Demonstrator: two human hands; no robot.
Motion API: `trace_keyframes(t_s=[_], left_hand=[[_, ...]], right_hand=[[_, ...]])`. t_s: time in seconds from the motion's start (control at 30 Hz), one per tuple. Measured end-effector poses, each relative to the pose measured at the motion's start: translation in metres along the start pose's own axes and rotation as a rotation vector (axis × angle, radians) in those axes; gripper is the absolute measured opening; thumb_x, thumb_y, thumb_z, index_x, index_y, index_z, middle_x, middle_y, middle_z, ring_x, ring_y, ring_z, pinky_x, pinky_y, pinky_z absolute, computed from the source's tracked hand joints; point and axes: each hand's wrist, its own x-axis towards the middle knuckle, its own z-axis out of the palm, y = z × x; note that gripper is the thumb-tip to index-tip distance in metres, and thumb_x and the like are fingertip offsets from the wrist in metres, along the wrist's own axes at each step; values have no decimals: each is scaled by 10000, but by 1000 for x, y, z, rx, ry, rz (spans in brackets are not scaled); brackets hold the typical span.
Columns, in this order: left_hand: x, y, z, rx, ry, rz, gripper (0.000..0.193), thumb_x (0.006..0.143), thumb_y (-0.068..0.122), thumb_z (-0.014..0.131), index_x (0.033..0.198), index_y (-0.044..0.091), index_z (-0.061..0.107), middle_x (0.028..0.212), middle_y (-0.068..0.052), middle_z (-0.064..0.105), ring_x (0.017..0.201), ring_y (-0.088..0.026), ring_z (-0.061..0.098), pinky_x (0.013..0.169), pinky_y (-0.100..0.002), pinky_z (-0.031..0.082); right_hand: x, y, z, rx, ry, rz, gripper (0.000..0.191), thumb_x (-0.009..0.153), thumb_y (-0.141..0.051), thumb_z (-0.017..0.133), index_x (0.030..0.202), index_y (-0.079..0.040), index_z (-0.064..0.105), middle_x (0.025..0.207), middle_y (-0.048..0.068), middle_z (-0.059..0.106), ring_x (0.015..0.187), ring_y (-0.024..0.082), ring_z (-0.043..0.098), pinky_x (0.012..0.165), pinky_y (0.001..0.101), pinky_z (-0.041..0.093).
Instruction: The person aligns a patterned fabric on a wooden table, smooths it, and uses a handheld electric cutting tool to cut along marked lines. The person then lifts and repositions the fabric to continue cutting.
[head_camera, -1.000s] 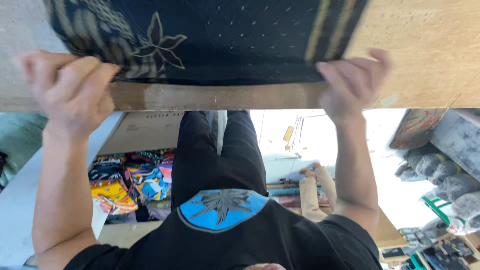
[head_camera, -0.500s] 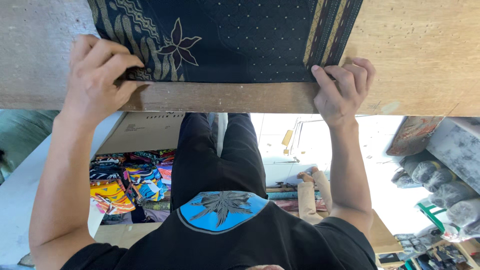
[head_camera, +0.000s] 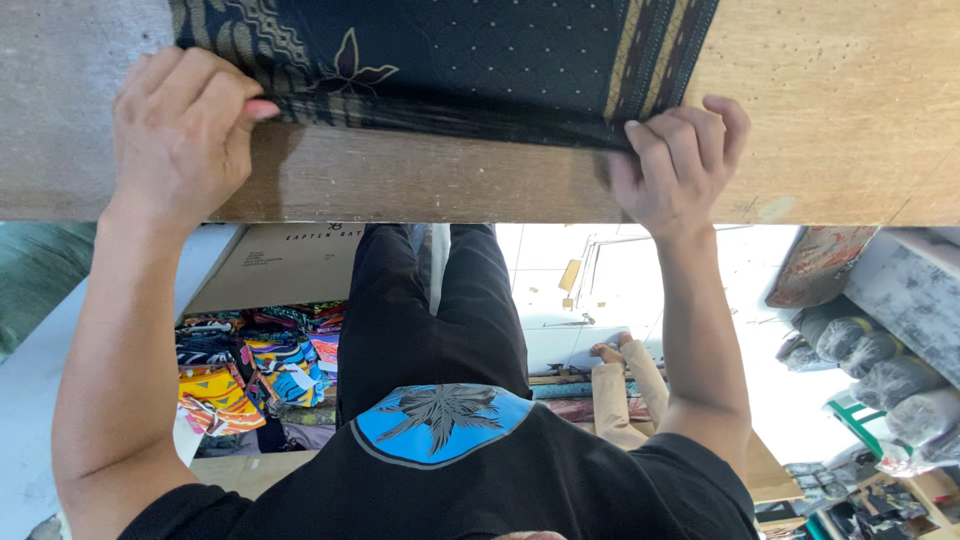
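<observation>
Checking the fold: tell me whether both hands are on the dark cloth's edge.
Yes, the left hand and right hand both pinch the dark patterned cloth at its near edge.

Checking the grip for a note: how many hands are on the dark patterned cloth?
2: the left hand pinches the dark patterned cloth at its left edge, the right hand at its right.

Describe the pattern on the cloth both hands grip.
Dark navy cloth, small dots, tan leaf motifs, striped border; head view.

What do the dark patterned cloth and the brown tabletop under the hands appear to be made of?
The dark navy patterned cloth looks like thin woven fabric, probably cotton: it bunches in soft folds at its edge. The brown tabletop looks like unfinished wood or plywood: matt, with grain, specks and stains.
</observation>
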Motion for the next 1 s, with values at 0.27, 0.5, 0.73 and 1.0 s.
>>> trace_keyframes(t_s=[0.27, 0.5, 0.73, 1.0], left_hand=[[1, 26, 3, 96, 89, -16, 433, 838, 409, 916, 940, 44, 708, 959, -104, 652, 904, -315, 591, 810, -429, 448], [-12, 19, 3, 11, 133, -37, 167, 894, 72, 759, 1059, 95, 753, 1095, -4, 670, 1023, -245, 584, 914, -364, 429], [-32, 14, -3, 77, 347, 58, 241, 829, -41, 734, 1046, 41, 799, 1053, -59, 691, 973, -286, 578, 893, -407, 431], [-50, 19, 42, 80, 320, 11, 240, 867, 52, 743, 1100, 108, 756, 1145, -26, 650, 1108, -252, 594, 976, -445, 416]], right_hand=[[7, 8, 12, -98, -90, 34, 272, 1114, -272, 658, 921, -80, 645, 901, 57, 563, 935, 248, 537, 1121, 485, 390], [9, 1, -8, 42, -125, 32, 149, 1059, 18, 728, 1150, -92, 773, 985, 36, 607, 980, 217, 577, 1174, 484, 395], [7, -8, -25, -38, 66, 1, 255, 887, 104, 718, 1067, -70, 765, 960, 40, 614, 935, 237, 587, 1079, 496, 424], [-19, -42, 15, 30, -16, 91, 284, 848, 70, 715, 1103, -56, 727, 1044, 77, 636, 1016, 273, 603, 1036, 477, 461]])
